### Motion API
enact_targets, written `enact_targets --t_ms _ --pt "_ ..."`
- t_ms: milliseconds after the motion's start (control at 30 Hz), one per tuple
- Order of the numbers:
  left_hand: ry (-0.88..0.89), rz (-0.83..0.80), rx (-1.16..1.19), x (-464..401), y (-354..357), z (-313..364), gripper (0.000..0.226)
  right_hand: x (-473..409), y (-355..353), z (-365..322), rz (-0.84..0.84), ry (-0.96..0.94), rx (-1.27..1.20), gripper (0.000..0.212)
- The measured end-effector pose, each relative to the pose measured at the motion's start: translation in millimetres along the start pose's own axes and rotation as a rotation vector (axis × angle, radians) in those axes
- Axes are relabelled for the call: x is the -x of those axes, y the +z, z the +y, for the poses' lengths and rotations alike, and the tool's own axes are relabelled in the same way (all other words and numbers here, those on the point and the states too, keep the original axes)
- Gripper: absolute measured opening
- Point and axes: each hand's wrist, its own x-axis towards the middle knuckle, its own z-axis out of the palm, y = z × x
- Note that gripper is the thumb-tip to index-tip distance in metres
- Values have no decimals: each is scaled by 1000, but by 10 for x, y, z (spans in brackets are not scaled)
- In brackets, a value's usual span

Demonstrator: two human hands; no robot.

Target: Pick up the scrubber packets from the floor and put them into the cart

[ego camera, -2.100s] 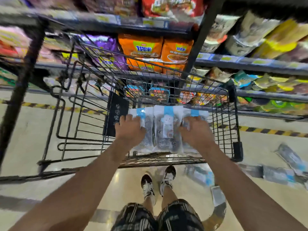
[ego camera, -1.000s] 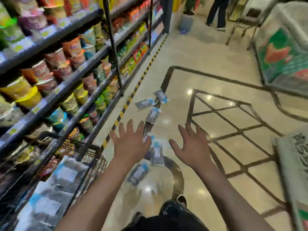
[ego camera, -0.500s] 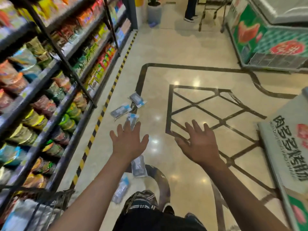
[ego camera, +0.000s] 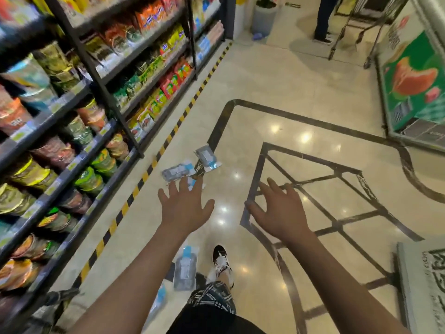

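Over the glossy floor (ego camera: 289, 80), both hands' fingers (ego camera: 272, 186) spread wide; flat crinkly packets (ego camera: 177, 171) below.

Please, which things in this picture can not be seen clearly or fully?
- Third packet, head view: mostly hidden behind the left hand.
- Packet at the bottom: partly covered by the left forearm, blurred.
- Cart: cut off by the lower left edge.
- Shelf labels: too blurred to read.
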Motion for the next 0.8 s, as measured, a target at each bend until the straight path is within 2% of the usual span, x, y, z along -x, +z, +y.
enact_targets --t_ms 267,333,433,600,800 --pt "-48 52 60 -1681 -577 285 70 -1927 -640 128 44 -69 70 82" --pt "-69 52 35 -2016 -701 303 70 -2310 -705 137 44 -83 83 87" --pt "-117 30 30 -2521 -816 310 70 -2935 -667 172 7 -127 92 94" --pt "-214 -4 44 -3390 -839 245 66 -4106 -564 177 -34 -223 75 82" --pt "-382 -113 64 -4573 -907 174 66 -5705 -372 194 -114 -342 52 85"
